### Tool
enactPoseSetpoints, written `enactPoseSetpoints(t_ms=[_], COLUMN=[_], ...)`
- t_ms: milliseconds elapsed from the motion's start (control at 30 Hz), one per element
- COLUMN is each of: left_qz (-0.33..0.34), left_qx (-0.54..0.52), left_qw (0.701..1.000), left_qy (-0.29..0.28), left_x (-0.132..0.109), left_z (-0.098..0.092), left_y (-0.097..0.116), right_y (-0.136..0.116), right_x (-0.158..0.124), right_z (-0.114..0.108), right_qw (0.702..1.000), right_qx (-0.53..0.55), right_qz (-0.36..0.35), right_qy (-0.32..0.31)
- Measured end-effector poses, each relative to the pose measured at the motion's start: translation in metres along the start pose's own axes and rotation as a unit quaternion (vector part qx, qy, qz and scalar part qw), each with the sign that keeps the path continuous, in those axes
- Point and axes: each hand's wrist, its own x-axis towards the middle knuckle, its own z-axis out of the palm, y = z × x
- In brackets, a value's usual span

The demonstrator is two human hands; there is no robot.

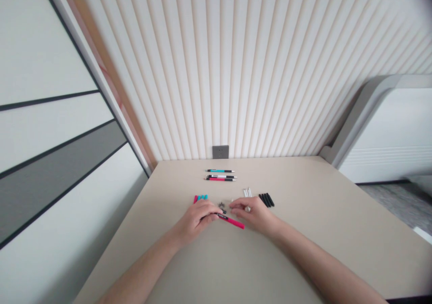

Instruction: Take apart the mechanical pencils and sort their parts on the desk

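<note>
Pink plastic pen barrel (232, 222) sits gripped in the left hand (196, 218), the right hand (252, 214) curled narrow and, I think, empty, with three whole pens (220, 175) up the beige table (303, 196) and loose black parts (266, 199) left over

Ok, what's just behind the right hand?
The right hand has thin white rods and black pen parts behind it, on the beige table. Anything under the palm is hidden.
</note>
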Motion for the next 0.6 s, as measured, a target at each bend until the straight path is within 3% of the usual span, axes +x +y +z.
enactPoseSetpoints(t_ms=[167, 333, 600], left_qz=[0.005, 0.003, -0.008], left_qx=[0.015, 0.021, 0.025], left_qw=[1.0, 1.0, 0.999], left_qy=[0.007, -0.022, -0.035], left_x=[0.002, 0.002, 0.001], left_z=[-0.002, 0.0, 0.0], left_y=[0.002, 0.002, 0.001], right_y=[0.017, 0.028, 0.018], right_x=[0.005, 0.005, 0.0], right_z=[-0.028, -0.033, -0.024], right_qw=[0.986, 0.975, 0.956], right_qx=[-0.11, -0.209, -0.291], right_qz=[-0.016, 0.005, 0.018], right_qy=[0.123, 0.07, 0.006])
